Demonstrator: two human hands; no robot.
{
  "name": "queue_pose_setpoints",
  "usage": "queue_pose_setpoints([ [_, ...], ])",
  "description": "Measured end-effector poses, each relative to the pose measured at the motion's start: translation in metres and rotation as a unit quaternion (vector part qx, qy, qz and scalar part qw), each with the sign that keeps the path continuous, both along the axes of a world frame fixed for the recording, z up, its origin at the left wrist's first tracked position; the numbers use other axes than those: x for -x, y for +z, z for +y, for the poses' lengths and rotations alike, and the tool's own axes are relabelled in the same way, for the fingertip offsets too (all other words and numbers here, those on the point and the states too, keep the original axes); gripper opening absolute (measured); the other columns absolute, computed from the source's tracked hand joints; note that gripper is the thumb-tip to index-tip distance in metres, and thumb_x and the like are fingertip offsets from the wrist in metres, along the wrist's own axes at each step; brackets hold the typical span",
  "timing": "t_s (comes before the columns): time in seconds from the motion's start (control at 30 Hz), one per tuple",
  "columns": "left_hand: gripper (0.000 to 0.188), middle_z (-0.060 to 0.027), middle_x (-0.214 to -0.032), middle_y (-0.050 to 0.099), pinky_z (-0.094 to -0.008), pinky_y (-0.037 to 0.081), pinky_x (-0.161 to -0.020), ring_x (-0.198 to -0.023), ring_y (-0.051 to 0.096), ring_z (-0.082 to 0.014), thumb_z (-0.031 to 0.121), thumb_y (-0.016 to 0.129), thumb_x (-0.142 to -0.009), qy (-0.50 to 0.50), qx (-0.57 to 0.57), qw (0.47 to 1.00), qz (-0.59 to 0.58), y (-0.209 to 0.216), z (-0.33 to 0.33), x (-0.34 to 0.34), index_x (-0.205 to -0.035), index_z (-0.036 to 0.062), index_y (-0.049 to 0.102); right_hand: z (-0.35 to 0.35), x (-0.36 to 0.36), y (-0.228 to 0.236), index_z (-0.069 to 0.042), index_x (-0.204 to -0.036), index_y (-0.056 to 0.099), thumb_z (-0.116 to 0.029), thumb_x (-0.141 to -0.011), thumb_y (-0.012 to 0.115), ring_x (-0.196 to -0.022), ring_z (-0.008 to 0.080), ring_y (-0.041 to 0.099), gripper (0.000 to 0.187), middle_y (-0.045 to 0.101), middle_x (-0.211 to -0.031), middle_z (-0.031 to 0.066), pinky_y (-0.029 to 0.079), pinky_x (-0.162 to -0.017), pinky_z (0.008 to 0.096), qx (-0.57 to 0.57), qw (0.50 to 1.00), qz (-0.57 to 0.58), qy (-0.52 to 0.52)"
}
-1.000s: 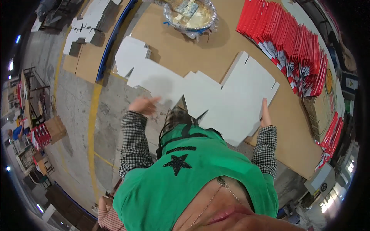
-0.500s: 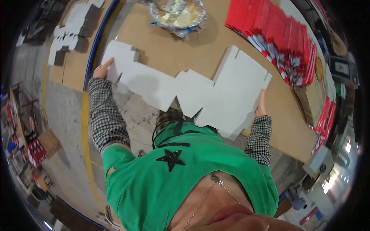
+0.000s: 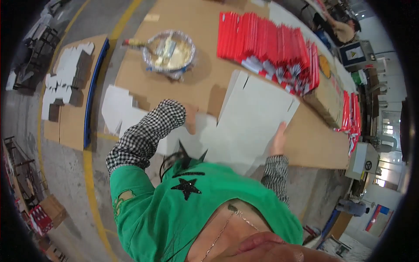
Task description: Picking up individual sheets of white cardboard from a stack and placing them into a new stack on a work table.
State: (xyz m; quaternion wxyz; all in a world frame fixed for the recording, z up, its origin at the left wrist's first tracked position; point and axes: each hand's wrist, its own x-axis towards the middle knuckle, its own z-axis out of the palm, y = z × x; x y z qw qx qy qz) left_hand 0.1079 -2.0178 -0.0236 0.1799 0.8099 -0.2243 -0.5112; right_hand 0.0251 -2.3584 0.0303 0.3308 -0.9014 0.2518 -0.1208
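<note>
A large white flat cardboard blank (image 3: 257, 118) lies on the brown table (image 3: 209, 26) in front of me. Its right panel looks lifted a little and casts a shadow at its left edge. My left hand (image 3: 190, 118), in a black-and-white checked sleeve, rests curled on the blank near its middle. Gripping the blank's right edge is my right hand (image 3: 278, 139). My green apron fills the lower part of the view.
A foil tray (image 3: 171, 50) with pale paste and a brush stands at the back of the table. A long row of red flat packs (image 3: 266, 43) runs along the right. More white blanks (image 3: 65, 74) lie on a low pallet at the left.
My left hand has come in from the blank's far left end to its middle. The right hand stays on the right edge, and the right panel has risen.
</note>
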Motion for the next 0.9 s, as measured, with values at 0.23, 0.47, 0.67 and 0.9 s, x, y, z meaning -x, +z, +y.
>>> queue_pose_setpoints([
  [0.23, 0.08, -0.0167, -0.114, 0.057, -0.0361, 0.042, -0.088, -0.101, 0.054, -0.0307, 0.036, 0.082, -0.045, 0.074, 0.239, 0.942, 0.225, -0.074, 0.034, 0.005, -0.113, 0.0026, 0.056, -0.022, 0.014, -0.012, 0.012, -0.115, 0.047, -0.043, -0.092, 0.036, -0.108, 0.0331, 0.049, 0.06, 0.053, -0.115, 0.0246, 0.036, -0.093, 0.0364, -0.117, 0.988, -0.101, 0.011],
  [0.47, 0.079, -0.0199, -0.11, 0.058, -0.037, 0.044, -0.086, -0.099, 0.056, -0.0303, 0.026, 0.082, -0.047, 0.156, 0.096, 0.983, -0.007, -0.017, 0.035, 0.041, -0.115, 0.0016, 0.052, -0.017, 0.018, 0.008, 0.011, -0.108, 0.051, -0.043, -0.092, 0.037, -0.093, 0.0277, 0.055, 0.058, 0.06, -0.098, 0.0188, 0.041, -0.083, 0.0357, -0.048, 0.994, -0.1, -0.018],
  [0.67, 0.074, -0.0193, -0.098, 0.06, -0.0364, 0.049, -0.077, -0.092, 0.057, -0.0334, 0.023, 0.081, -0.051, 0.181, 0.007, 0.946, -0.268, 0.026, 0.052, 0.047, -0.115, -0.0005, 0.05, -0.026, 0.0, -0.01, 0.005, -0.081, 0.051, -0.035, -0.093, 0.039, -0.069, 0.0259, 0.051, 0.043, 0.053, -0.068, 0.0117, 0.04, -0.064, 0.0373, -0.084, 0.969, -0.231, -0.01],
  [0.9, 0.09, -0.0174, -0.118, 0.048, -0.0429, 0.031, -0.097, -0.112, 0.044, -0.0315, 0.018, 0.075, -0.055, 0.249, 0.014, 0.854, -0.456, 0.01, 0.044, 0.085, -0.132, 0.0036, 0.03, -0.075, 0.019, -0.026, 0.001, -0.107, 0.043, -0.035, -0.093, 0.041, -0.096, 0.0256, 0.047, 0.039, 0.049, -0.104, 0.0133, 0.037, -0.082, 0.0359, -0.192, 0.941, -0.233, 0.154],
])
